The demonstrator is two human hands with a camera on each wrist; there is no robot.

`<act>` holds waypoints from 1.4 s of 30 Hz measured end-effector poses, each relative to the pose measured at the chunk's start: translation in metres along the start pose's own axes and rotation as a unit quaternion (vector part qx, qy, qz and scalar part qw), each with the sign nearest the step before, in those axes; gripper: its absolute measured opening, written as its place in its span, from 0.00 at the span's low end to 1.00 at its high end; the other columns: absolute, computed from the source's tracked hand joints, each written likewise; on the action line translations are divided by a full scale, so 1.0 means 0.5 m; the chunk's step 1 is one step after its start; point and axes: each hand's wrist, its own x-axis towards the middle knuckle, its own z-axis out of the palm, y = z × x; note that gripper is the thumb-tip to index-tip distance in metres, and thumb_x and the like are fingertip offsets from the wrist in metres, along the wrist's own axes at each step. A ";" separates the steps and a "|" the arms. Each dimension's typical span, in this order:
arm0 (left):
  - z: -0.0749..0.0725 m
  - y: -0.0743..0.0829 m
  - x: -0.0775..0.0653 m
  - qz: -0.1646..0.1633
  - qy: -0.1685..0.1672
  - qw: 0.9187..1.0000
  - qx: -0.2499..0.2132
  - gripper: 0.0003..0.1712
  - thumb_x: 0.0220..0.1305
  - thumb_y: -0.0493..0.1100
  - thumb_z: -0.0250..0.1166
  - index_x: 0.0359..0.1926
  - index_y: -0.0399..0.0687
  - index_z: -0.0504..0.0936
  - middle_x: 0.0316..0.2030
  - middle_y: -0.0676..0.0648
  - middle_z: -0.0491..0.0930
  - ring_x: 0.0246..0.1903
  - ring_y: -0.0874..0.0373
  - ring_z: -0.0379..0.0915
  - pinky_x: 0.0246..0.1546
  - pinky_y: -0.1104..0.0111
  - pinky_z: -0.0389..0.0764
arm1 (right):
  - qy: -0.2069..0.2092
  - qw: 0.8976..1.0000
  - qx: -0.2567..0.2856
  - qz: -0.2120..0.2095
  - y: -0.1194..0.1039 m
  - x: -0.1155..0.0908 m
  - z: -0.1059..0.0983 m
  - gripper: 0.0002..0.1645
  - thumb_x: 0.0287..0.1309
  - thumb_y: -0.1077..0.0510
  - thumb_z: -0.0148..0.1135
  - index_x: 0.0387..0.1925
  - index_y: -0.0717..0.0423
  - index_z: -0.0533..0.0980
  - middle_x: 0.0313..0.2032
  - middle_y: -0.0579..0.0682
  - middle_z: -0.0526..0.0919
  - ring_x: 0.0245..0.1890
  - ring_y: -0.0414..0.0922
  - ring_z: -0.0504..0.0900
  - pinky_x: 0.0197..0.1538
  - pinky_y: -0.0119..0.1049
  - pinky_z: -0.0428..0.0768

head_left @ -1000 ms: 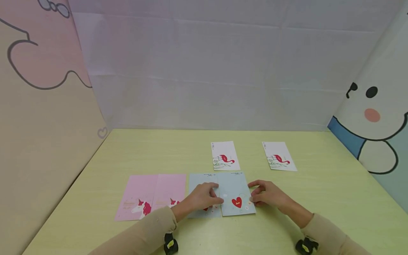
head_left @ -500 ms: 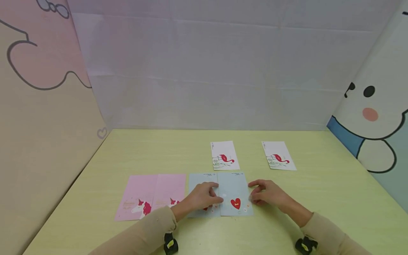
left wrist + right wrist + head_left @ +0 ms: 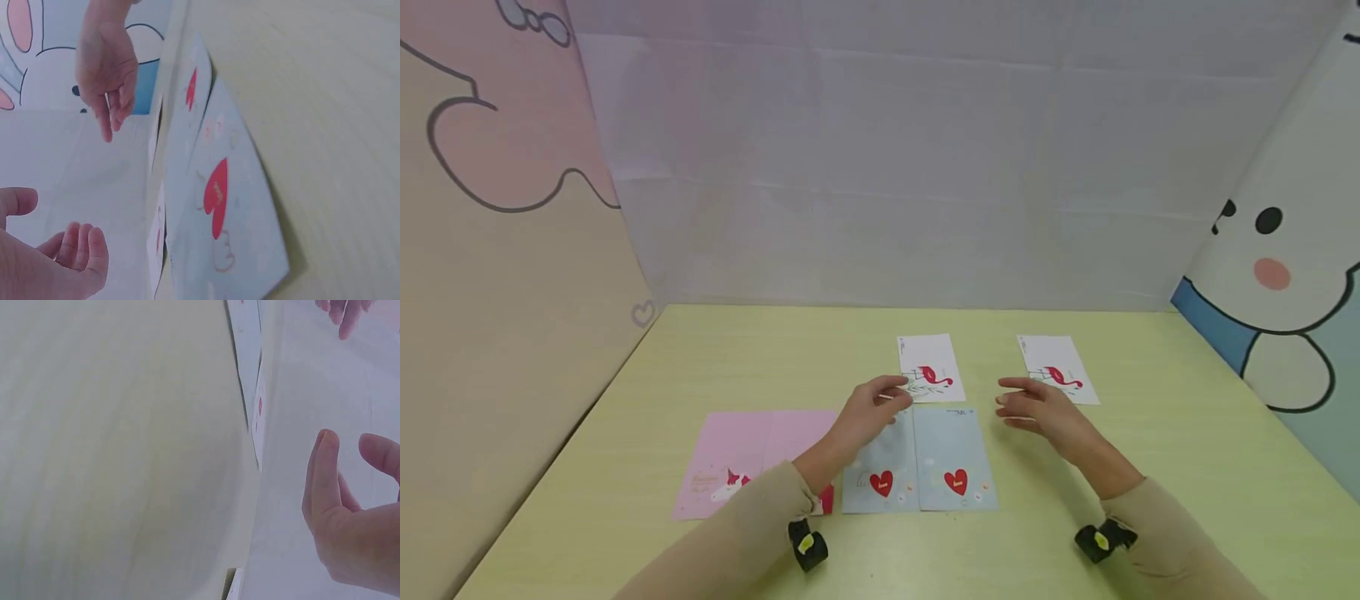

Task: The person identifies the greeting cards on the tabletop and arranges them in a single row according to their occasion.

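Two pale blue cards with red hearts lie side by side, a left one (image 3: 880, 467) and a right one (image 3: 956, 458). My left hand (image 3: 867, 417) hovers over the top of the left blue card, its fingers loosely bent and holding nothing. Beyond its fingertips lies a white flamingo card (image 3: 931, 358). My right hand (image 3: 1048, 417) is raised off the table with relaxed fingers and nothing in them, overlapping the lower edge of a second flamingo card (image 3: 1060, 354) in the head view. In the left wrist view the heart card (image 3: 231, 206) lies below the hand.
A pair of pink unicorn cards (image 3: 737, 450) lies edge to edge on the left, partly hidden by my left forearm. The pale yellow table (image 3: 587, 500) ends at a white back sheet (image 3: 887, 167), with printed panels on both sides.
Both hands have left the blue cards and moved up and away, toward the flamingo cards. The right blue card shifted slightly left against its neighbour earlier on.
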 end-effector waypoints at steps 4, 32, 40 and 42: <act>-0.001 0.011 0.020 -0.031 0.023 0.997 -0.073 0.24 0.61 0.44 0.56 0.57 0.40 0.67 0.51 0.43 0.68 0.51 0.48 0.65 0.48 0.60 0.69 | 0.000 0.999 0.043 -0.012 -0.001 0.024 -0.002 0.32 0.59 0.61 0.52 0.59 0.74 0.53 0.52 0.66 0.65 0.46 0.47 0.74 0.50 0.37 0.70; 0.014 -0.029 0.097 -0.147 0.065 0.981 -0.109 0.34 0.62 0.47 0.54 0.64 0.40 0.53 0.62 0.39 0.54 0.59 0.45 0.53 0.57 0.56 0.57 | -0.048 0.978 0.187 0.084 -0.004 0.107 0.010 0.37 0.66 0.52 0.37 0.66 0.62 0.34 0.64 0.68 0.41 0.61 0.59 0.50 0.58 0.47 0.58; 0.016 -0.027 0.102 -0.158 0.061 0.979 -0.114 0.35 0.61 0.48 0.55 0.65 0.41 0.53 0.61 0.39 0.57 0.58 0.46 0.55 0.56 0.56 0.58 | -0.053 0.975 0.190 0.103 0.000 0.122 0.018 0.34 0.67 0.54 0.34 0.66 0.61 0.35 0.63 0.68 0.42 0.61 0.60 0.51 0.58 0.47 0.59; 0.018 -0.026 0.103 -0.157 0.058 0.979 -0.117 0.35 0.61 0.47 0.55 0.65 0.41 0.53 0.60 0.39 0.58 0.57 0.45 0.56 0.56 0.56 0.58 | -0.052 0.976 0.183 0.106 -0.001 0.125 0.022 0.34 0.67 0.54 0.35 0.66 0.61 0.36 0.63 0.68 0.44 0.61 0.60 0.52 0.57 0.47 0.60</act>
